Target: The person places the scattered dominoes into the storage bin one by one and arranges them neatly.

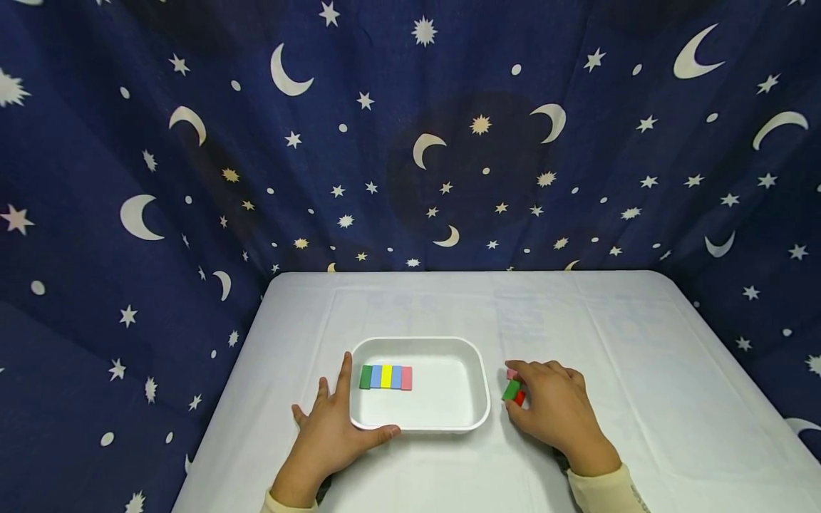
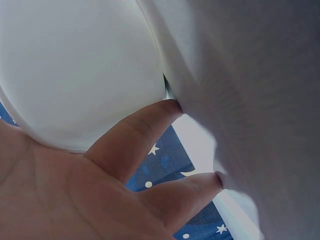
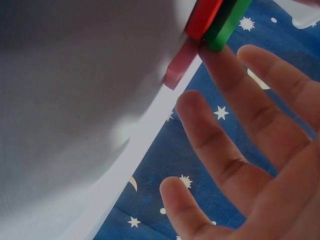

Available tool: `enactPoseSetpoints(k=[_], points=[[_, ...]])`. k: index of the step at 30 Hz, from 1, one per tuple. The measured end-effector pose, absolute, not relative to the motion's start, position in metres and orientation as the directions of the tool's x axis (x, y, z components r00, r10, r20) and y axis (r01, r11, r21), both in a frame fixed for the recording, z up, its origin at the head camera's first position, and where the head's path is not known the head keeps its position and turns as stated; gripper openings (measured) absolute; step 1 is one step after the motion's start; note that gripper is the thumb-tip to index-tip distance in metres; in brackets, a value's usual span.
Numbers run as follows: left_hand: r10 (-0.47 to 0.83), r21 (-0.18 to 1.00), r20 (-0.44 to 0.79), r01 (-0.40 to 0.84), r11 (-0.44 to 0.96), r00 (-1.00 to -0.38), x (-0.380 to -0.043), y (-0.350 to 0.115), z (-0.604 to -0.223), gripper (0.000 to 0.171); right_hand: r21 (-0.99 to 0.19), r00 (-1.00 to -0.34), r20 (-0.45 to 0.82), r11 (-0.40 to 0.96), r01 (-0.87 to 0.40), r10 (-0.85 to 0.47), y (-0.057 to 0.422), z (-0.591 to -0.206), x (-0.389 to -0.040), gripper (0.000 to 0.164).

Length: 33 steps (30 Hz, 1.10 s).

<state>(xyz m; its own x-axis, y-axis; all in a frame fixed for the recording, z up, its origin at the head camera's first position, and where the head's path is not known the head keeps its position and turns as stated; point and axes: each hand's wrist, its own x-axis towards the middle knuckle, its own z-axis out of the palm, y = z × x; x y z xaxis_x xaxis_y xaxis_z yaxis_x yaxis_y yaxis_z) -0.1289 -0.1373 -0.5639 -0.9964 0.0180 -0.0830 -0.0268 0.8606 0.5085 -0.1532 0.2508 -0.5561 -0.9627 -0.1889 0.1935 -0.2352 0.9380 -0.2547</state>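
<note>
A white tray (image 1: pixel 449 420) sits in the middle of the table. Inside it, towards the left, several flat blocks stand side by side: green (image 1: pixel 365 377), blue, yellow (image 1: pixel 386 376), blue and pink (image 1: pixel 407 378). My left hand (image 1: pixel 333 431) rests at the tray's near left corner, index finger along the left wall, thumb at the front rim, fingers spread. To the right of the tray, my right hand (image 1: pixel 554 406) reaches over a loose green block (image 1: pixel 511 390), a red block (image 3: pixel 203 17) and a pink block (image 3: pixel 181 65). One fingertip is right at the green block's end in the right wrist view.
A white cloth covers the table (image 1: pixel 673 356), with faint creases. Behind it and along the sides hangs a dark blue curtain (image 1: pixel 385 157) with moons and stars. The tray's wall (image 2: pixel 80 75) fills the upper left of the left wrist view.
</note>
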Motion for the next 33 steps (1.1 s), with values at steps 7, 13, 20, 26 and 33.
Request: enactPoseSetpoints(k=[7, 13, 20, 26, 33], points=[[0.005, 0.496, -0.084, -0.037, 0.868, -0.996, -0.129, -0.138, -0.565, 0.156, -0.255, -0.963, 0.191, 0.938, -0.237, -0.191, 0.248, -0.557, -0.153, 0.059], [-0.001, 0.491, -0.083, -0.042, 0.87, -0.997, -0.128, -0.139, -0.567, 0.155, -0.246, -0.959, 0.199, 0.938, -0.246, -0.199, 0.247, -0.557, -0.154, 0.061], [-0.003, 0.498, -0.085, -0.045, 0.866, -0.996, -0.128, -0.138, -0.566, 0.156, -0.249, -0.948, 0.236, 0.93, -0.27, -0.212, 0.247, -0.556, -0.156, 0.064], [0.002, 0.501, -0.085, -0.041, 0.864, -0.996, -0.13, -0.138, -0.565, 0.155, -0.27, -0.931, 0.289, 0.914, -0.302, -0.222, 0.246, -0.556, -0.158, 0.064], [0.005, 0.503, -0.092, -0.042, 0.863, -0.996, -0.131, -0.137, -0.564, 0.155, -0.384, -0.882, 0.41, 0.834, -0.397, -0.231, 0.239, -0.549, -0.165, 0.059]])
